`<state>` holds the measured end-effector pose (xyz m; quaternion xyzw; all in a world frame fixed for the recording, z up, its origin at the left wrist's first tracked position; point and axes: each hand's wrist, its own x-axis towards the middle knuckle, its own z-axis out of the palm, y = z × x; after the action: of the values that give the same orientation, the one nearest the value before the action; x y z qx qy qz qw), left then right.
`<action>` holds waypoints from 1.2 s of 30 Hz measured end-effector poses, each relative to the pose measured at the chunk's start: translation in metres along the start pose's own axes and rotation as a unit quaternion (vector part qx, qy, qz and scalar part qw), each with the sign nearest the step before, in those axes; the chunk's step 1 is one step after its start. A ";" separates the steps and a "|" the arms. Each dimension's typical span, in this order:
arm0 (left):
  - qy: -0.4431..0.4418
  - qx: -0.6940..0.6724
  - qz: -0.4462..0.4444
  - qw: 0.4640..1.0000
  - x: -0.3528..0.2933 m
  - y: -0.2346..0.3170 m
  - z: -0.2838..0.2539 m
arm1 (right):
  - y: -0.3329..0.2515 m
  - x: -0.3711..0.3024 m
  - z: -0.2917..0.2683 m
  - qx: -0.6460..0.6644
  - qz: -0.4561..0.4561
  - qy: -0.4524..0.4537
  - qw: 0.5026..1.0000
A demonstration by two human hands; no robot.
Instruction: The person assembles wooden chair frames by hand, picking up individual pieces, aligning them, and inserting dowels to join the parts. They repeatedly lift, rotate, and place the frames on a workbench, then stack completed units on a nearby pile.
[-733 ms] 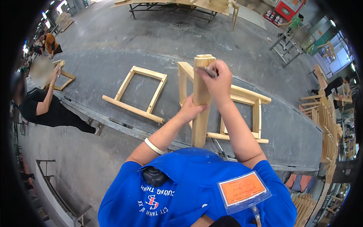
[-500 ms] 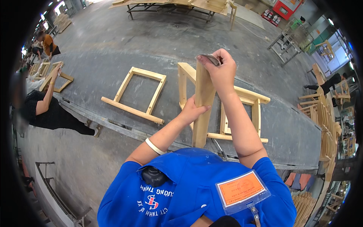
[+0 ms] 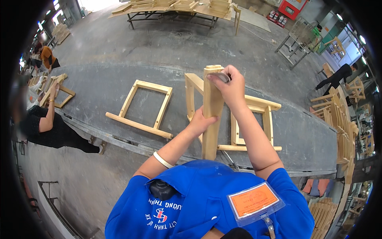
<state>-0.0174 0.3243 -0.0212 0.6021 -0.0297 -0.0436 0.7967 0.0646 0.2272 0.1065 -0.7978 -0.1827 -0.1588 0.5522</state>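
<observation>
My left hand point(image 3: 202, 122) is wrapped round a pale wooden board point(image 3: 210, 139), thumb across its face, holding it up on end close to my chest. In my right hand point(image 3: 232, 88) a thin grey sheet that looks like sandpaper point(image 3: 220, 77) is pinched, lying against the board just below its far end. Directly behind the board stands more pale wood point(image 3: 190, 95), apparently part of the same frame; the joint is hidden. A wooden frame point(image 3: 169, 101) lies flat to the left, and another frame point(image 3: 268, 127) lies to the right, partly behind my right forearm.
The frames rest on a long grey table point(image 3: 306, 135). At its left end a person in black point(image 3: 47, 123) handles a frame point(image 3: 65, 95). Stacked wooden parts point(image 3: 342, 135) stand beyond the right end. A low table point(image 3: 171, 16) with wood stands farther off.
My right hand has drawn the grey sheet slightly down from the board's far end, which now shows uncovered. My left hand keeps its hold. The whole view has shifted a little.
</observation>
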 end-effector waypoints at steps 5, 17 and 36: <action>-0.013 -0.017 -0.025 0.999 -0.005 -0.002 0.000 | -0.008 0.030 -0.001 0.002 -0.061 0.066 0.996; 0.077 -0.201 0.039 0.976 0.001 0.081 -0.091 | 0.093 -0.038 -0.080 0.138 0.165 0.052 0.975; -0.166 -0.453 0.292 0.826 -0.025 0.144 -0.137 | 0.054 -0.166 -0.060 0.550 0.308 -0.337 0.699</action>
<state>-0.0233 0.4969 0.0800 0.1205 -0.3123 0.0832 0.9386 -0.0594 0.1343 0.0068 -0.3641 -0.1558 0.4282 0.8123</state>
